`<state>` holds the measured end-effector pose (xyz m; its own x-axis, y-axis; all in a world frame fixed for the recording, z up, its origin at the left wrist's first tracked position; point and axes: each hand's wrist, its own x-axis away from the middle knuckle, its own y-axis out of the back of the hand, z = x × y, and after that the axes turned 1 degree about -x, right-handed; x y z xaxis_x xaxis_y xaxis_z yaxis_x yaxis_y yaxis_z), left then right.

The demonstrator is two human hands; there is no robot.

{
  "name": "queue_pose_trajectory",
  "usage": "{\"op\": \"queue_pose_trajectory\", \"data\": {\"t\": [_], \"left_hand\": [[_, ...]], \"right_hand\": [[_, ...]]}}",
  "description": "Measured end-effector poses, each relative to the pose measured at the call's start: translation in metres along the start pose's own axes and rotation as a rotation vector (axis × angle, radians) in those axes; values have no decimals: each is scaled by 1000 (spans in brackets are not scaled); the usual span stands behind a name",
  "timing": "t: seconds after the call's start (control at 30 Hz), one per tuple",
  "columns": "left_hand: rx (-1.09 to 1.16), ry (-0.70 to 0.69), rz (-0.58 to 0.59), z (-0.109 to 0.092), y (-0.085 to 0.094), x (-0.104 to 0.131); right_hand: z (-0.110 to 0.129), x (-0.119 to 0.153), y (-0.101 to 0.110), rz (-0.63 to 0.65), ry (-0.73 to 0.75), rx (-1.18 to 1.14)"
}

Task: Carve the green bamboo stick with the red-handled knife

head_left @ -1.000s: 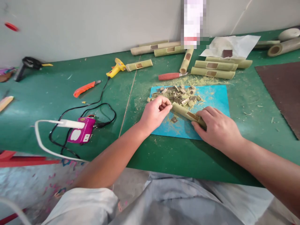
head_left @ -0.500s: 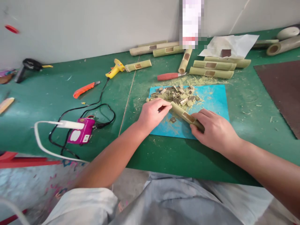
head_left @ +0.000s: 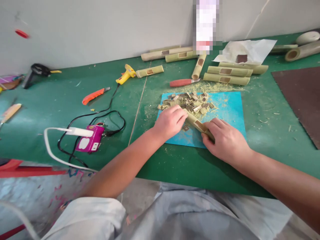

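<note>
A bamboo tube [head_left: 193, 120] with a rectangular window cut in its side lies slantwise over a blue board [head_left: 231, 108]. Its near right end is wrapped by my right hand [head_left: 226, 140], which is closed. My left hand [head_left: 171, 122] is closed at the far left end and covers the tip; the exact grip of its fingers is hidden. Behind the tube, bamboo chips [head_left: 191, 100] are heaped on the board among pale dust. A red-handled knife [head_left: 181, 82] rests just beyond the board.
More windowed bamboo tubes [head_left: 226, 80] lie along the back, near a white paper sheet [head_left: 250, 50]. To the left are an orange cutter [head_left: 93, 96], a yellow glue gun [head_left: 125, 75] and a purple power block [head_left: 91, 138] with cables. A brown sheet [head_left: 300, 103] lies right.
My left hand has come in over the tube's far end, which was showing beside its fingertips before. My right hand keeps its hold. The whole view has shifted slightly.
</note>
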<state>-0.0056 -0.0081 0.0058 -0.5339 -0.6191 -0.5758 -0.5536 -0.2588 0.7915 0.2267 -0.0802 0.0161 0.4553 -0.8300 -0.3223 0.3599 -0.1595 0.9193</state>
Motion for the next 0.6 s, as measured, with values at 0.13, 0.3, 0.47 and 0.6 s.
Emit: {"op": "queue_pose_trajectory", "data": {"t": [0.13,0.3,0.47,0.6], "left_hand": [[1,-6,-11,0,0,-2],[8,-11,-2,-2,2,-1],[27,2,-15,-4,4,-1],[33,15,-46,1,5,-1]], "right_hand": [[0,0,0,-26,8,10],[0,0,-1,-31,21,4],[0,0,-2,-41,21,4],[-1,1,-1,-39,20,-7]]}}
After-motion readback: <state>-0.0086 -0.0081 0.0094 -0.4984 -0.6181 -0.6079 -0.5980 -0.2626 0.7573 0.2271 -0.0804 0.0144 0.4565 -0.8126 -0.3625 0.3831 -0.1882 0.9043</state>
